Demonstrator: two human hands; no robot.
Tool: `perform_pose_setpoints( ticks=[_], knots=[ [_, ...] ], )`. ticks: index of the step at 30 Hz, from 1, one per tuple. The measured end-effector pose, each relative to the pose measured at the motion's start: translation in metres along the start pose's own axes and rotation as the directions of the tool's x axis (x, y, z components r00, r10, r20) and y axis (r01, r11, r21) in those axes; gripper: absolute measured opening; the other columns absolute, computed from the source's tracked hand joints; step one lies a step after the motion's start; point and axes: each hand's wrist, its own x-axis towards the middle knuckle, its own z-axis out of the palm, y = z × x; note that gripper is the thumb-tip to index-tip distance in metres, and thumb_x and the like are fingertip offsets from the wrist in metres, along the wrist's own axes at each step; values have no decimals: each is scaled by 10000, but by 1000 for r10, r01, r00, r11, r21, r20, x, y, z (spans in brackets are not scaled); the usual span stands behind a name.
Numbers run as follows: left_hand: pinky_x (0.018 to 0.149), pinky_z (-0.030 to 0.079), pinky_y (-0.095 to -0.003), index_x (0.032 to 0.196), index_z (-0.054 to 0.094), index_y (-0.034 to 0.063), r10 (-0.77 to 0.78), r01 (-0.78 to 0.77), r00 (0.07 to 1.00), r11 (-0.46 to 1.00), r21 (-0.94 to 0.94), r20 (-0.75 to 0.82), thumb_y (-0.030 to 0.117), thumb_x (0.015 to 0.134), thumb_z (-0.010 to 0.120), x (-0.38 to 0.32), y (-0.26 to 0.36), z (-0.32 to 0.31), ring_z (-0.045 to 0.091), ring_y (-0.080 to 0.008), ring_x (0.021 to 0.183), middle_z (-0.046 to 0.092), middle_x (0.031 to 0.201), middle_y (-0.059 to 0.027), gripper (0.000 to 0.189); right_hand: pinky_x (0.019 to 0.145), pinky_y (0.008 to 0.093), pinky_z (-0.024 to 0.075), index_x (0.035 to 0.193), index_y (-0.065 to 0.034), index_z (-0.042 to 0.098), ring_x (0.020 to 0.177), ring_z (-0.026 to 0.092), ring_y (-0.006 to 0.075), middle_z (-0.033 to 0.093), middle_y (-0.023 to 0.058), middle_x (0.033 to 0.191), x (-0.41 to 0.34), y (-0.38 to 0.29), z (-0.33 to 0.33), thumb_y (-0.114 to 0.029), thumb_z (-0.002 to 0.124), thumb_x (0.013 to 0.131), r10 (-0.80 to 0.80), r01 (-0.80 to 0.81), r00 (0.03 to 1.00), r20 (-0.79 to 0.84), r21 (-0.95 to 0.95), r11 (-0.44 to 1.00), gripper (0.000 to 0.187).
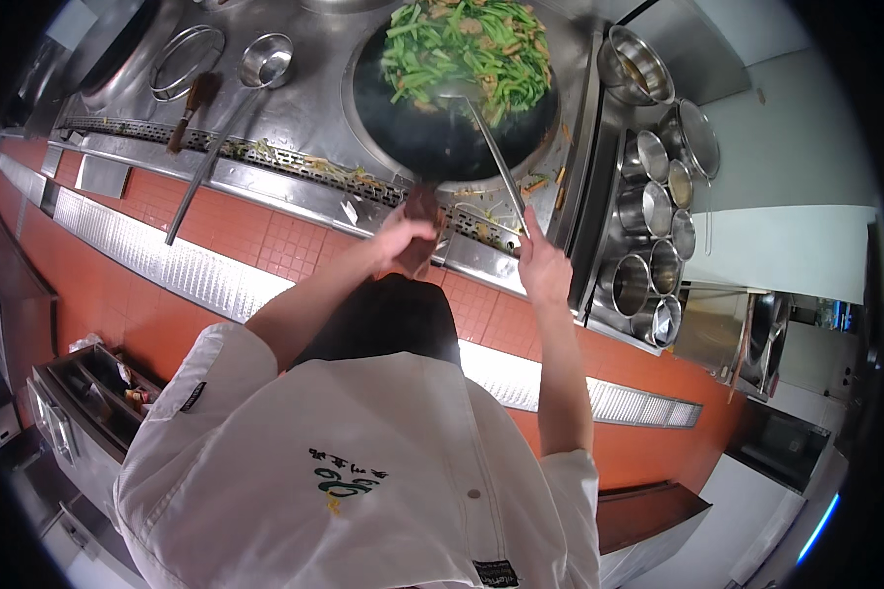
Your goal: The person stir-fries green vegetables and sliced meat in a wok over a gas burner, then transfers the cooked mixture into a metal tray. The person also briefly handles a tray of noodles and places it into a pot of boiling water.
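Observation:
In the head view, chopped green vegetable stalks with brown pieces (479, 55) fill the far part of a large dark wok (442, 143). My left hand (404, 237) grips a dark reddish-brown cloth (421, 228) at the wok's near rim; whatever part of the rim or handle lies under the cloth is hidden. The long metal handle of a cooking ladle or spatula (495, 151) is held in my right hand (545, 269). Its head reaches the near edge of the vegetables and is partly hidden there by steam and food.
A long-handled ladle (217, 147), a brush (186, 121) and a wire ring (186, 62) lie on the steel stove top at left. Food scraps litter the perforated drain strip (302, 163). Several steel containers (647, 210) stand at right, near a strainer (696, 140) and a steel bowl (637, 66).

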Motion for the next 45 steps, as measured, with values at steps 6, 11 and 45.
perform_pose_setpoints(
  ticks=[6,11,45],
  knots=[
    [623,537,-419,986,598,60,-353,353,935,936,-9,22,184,737,694,21,79,7,634,-259,698,630,827,-87,294,830,393,525,1400,-214,538,900,694,323,710,175,992,-29,1,-54,-245,579,966,-48,31,997,56,281,959,437],
    [567,521,-429,919,582,70,-338,341,929,940,8,149,216,763,681,84,83,-7,618,-265,652,605,781,-92,236,901,337,501,1405,-188,533,1055,673,298,706,128,1122,-29,10,-37,-228,600,963,66,-132,982,178,393,910,449],
    [599,527,-444,947,596,44,-361,394,899,914,-99,248,217,789,688,59,104,-11,620,-280,684,625,818,-125,252,741,284,481,1394,-80,531,745,571,117,716,91,1085,-67,-60,-79,-175,585,969,185,-272,959,217,505,819,439]
  ],
)
